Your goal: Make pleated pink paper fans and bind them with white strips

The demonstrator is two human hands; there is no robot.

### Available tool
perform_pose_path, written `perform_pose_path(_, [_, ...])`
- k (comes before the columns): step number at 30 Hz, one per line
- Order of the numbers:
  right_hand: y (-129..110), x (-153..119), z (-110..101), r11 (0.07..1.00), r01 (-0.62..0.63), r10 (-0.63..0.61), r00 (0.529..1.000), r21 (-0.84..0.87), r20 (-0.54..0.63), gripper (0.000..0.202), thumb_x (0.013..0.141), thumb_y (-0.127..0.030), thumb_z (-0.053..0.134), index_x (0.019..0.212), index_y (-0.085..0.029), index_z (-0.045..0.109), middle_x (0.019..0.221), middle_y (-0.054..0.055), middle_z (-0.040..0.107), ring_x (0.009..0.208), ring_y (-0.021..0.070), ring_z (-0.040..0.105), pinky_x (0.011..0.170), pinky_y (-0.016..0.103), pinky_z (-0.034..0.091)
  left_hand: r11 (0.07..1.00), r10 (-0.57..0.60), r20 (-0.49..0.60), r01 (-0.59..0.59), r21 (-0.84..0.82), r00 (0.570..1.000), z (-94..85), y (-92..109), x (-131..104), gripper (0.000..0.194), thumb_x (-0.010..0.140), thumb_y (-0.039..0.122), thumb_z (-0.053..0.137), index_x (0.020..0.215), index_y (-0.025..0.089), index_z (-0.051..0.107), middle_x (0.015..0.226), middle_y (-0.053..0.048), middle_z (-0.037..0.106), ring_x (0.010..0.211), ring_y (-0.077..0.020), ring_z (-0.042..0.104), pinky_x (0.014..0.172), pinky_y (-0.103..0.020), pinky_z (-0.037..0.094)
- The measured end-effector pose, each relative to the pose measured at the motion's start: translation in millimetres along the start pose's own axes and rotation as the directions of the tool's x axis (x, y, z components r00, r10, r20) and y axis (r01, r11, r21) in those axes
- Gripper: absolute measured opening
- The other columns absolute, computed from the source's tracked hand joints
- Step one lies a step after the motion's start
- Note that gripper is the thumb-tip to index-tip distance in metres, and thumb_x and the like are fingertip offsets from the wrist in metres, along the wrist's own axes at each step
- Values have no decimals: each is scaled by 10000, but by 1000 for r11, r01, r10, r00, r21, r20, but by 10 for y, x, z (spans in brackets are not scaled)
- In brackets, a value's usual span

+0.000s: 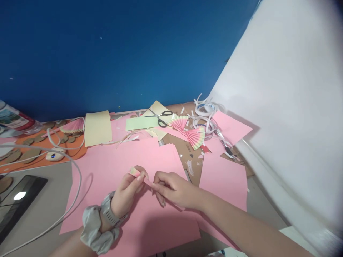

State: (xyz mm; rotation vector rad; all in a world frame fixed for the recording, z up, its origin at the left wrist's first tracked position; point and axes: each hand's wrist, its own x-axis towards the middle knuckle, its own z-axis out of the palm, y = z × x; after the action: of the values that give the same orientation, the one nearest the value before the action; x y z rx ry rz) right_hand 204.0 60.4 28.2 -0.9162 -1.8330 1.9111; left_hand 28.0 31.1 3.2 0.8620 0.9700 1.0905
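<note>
1. Pink sheets (107, 164) cover the near middle of the grey counter (60, 178), with a flat black device (24, 200) toward its left edge.
2. Above those sheets, a left hand (125, 187) pinches a narrow folded paper strip (148, 182) near its pale yellow-green end, fingers closed with no visible gap.
3. The right hand (174, 187) meets it at the pink end, thumb and forefinger closed on the paper, other fingers loosely curled.
4. Light and thin, the strip looks likely to bend or crease under a hard squeeze. Its layered folds should be stiffer lengthwise; a gentle pinch across the folds at each end would suit it.
5. Beyond, pleated pink fans (195, 136) with yellow-green rims rest over brown cardboard (174, 138), toward the counter's far right.
6. Scissors (158, 115) lie splayed across cream and green paper near the far edge, before a blue wall (134, 53).
</note>
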Motion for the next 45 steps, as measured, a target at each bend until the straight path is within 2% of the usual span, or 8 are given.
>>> perform_pose_path(8, [14,-10,33,986,-23,10,997,-163,-79,233,940,-353,379,807,-189,478,529,-63,548,420,67,440,479,188,344,998,-19,-40,17,-66,999,45,62,36,190,838,356,564,785,191,488,626,52,417,497,-64,342,492,-198,315])
perform_pose_path(14, [-41,-46,-102,916,-53,17,995,-397,-94,233,936,-339,383,829,-191,528,593,-36,587,480,85,491,496,197,340,999,19,-81,-22,-46,997,-48,22,61,269,910,458,375,908,220,500,450,103,231,399,-67,208,414,-184,231])
perform_pose_path(18, [-62,-45,-173,810,28,-146,977,-586,-154,148,902,-296,468,992,-192,523,813,18,628,701,137,558,616,235,400,999,27,-69,-25,23,997,-12,-3,45,276,940,402,335,911,195,514,454,84,321,401,-74,284,426,-207,274])
perform_pose_path(23, [2,-4,-170,602,310,-490,871,-736,-34,124,922,-260,453,980,-183,529,1050,91,561,1002,185,491,881,331,399,996,16,27,-19,84,1000,98,-16,-6,252,946,357,340,956,175,514,536,51,419,493,-97,401,522,-246,362])
perform_pose_path(31, [47,18,-197,523,269,-454,891,-809,4,119,923,-220,439,962,-159,533,1014,94,553,930,178,507,808,311,434,956,-25,139,-17,292,990,33,178,6,246,939,306,366,1121,196,490,866,-37,575,789,-178,533,715,-331,428])
perform_pose_path(35, [137,69,-146,425,254,-375,923,-869,86,131,931,-209,420,954,-153,537,973,82,560,839,168,510,734,303,423,554,-72,272,-188,811,960,-126,415,53,220,893,344,476,1053,212,547,1016,-42,567,973,-201,501,890,-364,375])
perform_pose_path(40, [142,57,-54,388,283,-348,926,-877,145,105,900,-220,497,979,-166,542,1034,67,558,898,183,496,792,322,394,231,-128,299,-265,936,946,-211,517,25,302,819,347,583,1083,204,549,1035,-56,560,997,-227,480,889,-390,384])
perform_pose_path(45, [58,28,-59,426,198,-279,957,-883,80,349,846,-403,572,1100,-173,507,1052,70,546,947,201,490,817,335,391,24,-85,362,-361,932,928,-145,467,-54,176,867,202,476,999,204,592,977,-52,578,933,-219,487,820,-387,401])
